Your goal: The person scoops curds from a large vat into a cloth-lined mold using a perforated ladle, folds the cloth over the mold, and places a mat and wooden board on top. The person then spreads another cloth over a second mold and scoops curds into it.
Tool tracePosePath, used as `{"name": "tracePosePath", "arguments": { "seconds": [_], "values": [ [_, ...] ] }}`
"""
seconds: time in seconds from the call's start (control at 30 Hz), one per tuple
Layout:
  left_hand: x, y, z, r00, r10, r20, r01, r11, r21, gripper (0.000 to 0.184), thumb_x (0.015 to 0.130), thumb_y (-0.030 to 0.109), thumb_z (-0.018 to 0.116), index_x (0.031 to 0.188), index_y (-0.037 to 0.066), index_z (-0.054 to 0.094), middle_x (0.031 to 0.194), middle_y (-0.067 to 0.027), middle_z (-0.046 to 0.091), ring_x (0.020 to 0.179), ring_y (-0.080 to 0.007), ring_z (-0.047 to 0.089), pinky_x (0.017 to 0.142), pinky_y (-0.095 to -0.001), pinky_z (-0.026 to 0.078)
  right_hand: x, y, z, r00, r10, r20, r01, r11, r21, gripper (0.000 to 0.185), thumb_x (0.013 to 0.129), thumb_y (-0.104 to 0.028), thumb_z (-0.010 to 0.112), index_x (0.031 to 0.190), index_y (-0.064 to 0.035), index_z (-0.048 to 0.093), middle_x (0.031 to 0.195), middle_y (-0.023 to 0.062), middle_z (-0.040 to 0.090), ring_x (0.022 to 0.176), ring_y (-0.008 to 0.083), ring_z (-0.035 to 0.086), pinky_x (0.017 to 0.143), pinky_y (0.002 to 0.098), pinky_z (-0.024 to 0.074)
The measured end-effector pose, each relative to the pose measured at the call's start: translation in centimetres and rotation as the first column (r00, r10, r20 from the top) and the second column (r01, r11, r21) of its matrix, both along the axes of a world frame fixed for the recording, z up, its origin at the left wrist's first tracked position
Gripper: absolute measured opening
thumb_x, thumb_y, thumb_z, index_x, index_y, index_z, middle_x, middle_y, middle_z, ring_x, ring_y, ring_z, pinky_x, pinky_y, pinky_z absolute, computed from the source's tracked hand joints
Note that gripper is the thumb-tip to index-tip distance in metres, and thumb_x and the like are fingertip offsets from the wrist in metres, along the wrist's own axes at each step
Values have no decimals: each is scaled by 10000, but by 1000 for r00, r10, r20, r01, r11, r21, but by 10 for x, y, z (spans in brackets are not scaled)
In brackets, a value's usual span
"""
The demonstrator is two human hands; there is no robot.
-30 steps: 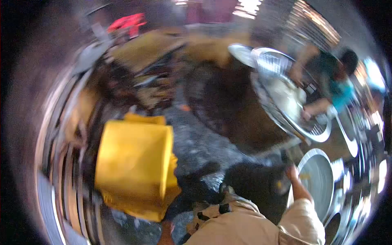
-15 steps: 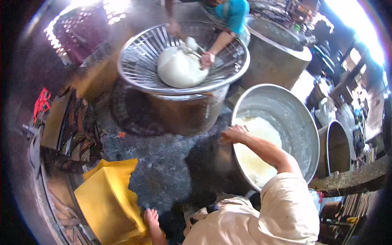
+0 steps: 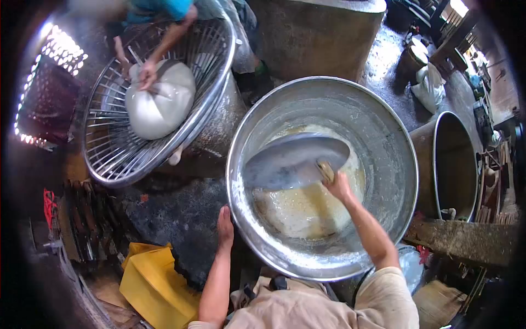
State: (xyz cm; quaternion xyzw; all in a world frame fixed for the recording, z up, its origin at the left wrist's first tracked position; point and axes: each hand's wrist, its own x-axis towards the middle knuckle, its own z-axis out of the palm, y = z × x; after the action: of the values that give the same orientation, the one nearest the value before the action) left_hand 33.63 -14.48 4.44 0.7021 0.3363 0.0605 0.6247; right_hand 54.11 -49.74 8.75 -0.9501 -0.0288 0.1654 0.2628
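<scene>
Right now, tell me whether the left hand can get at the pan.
Probably yes. The left hand looks empty, just outside the tub; the tub's wall stands between, but its open top seems to leave a way over to the pan, which the right hand holds.

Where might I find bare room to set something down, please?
The dark floor between the yellow container and the slatted basket looks mostly bare. Crowded: the basin, with the right hand and metal pan; the basket, with a white bundle.
</scene>
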Motion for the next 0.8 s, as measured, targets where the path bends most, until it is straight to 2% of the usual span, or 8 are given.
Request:
{"name": "tracePosePath", "arguments": {
  "seconds": [0.07, 0.1, 0.23, 0.3, 0.43, 0.57, 0.67, 0.8],
  "values": [
    [-3, 2, -35, 995, -74, -60, 95, 846, 525, 491, 912, 386, 336, 1076, -57, 470, 1043, -173, 526, 972, -288, 493, 841, -349, 364, -29, -31, -77, 976, -176, -128, 188, 979, 84, 345, 655, -231, 649, 829, 57, 572, 693, 234, 592, 644, 351, 601, 575, 414, 471],
    [4, -5, 5, 996, -33, -81, 53, 965, 255, 468, 916, 367, 320, 992, -64, 485, 1007, -209, 536, 934, -297, 507, 805, -361, 373, -36, -40, -98, 935, -239, -263, 277, 954, 115, 339, 652, -217, 647, 813, 70, 566, 648, 225, 593, 599, 343, 605, 557, 401, 473],
    [-2, -28, 74, 972, 141, -186, -55, 913, 404, 458, 921, 343, 299, 867, -68, 494, 787, -217, 540, 701, -326, 497, 679, -397, 393, -32, -52, -149, 862, -445, -242, 477, 874, 94, 292, 654, -176, 634, 792, 68, 551, 703, 243, 595, 644, 360, 605, 592, 413, 485],
    [-9, -30, 91, 960, 156, -232, 4, 822, 570, 482, 918, 358, 295, 861, -73, 502, 766, -215, 540, 694, -336, 501, 655, -414, 385, -16, -53, -190, 873, -488, -26, 482, 869, -113, 282, 677, -159, 616, 830, 51, 505, 734, 249, 593, 687, 377, 599, 625, 430, 491],
    [-19, -39, 125, 944, 201, -263, 6, 784, 621, 516, 913, 386, 289, 856, -78, 506, 770, -222, 539, 694, -348, 497, 640, -425, 373, -8, -28, -218, 865, -499, -60, 487, 861, -145, 254, 725, -130, 570, 887, 11, 435, 708, 216, 598, 692, 369, 602, 621, 448, 487],
    [-38, -39, 149, 887, 247, -391, 64, 771, 633, 568, 909, 418, 256, 812, -86, 499, 730, -225, 521, 658, -343, 478, 603, -433, 353, -42, 6, -238, 881, -409, -237, 358, 905, -229, 283, 743, -139, 576, 929, 25, 440, 760, 220, 600, 737, 363, 601, 663, 453, 485],
    [-41, -44, 172, 853, 231, -468, 81, 827, 556, 494, 927, 344, 266, 961, -103, 473, 937, -219, 513, 827, -282, 481, 750, -396, 368, -90, 19, -278, 926, -192, -326, 143, 975, -168, 302, 717, -142, 582, 944, 28, 480, 710, 248, 584, 649, 371, 598, 578, 432, 495],
    [-56, -47, 176, 874, 252, -416, -7, 862, 507, 494, 919, 371, 283, 981, -80, 475, 967, -154, 510, 861, -236, 463, 789, -369, 370, -99, 25, -249, 715, -39, -698, 163, 980, 113, 450, 696, -88, 572, 1131, -22, 476, 757, 207, 604, 692, 280, 618, 533, 374, 501]
  ]
}}
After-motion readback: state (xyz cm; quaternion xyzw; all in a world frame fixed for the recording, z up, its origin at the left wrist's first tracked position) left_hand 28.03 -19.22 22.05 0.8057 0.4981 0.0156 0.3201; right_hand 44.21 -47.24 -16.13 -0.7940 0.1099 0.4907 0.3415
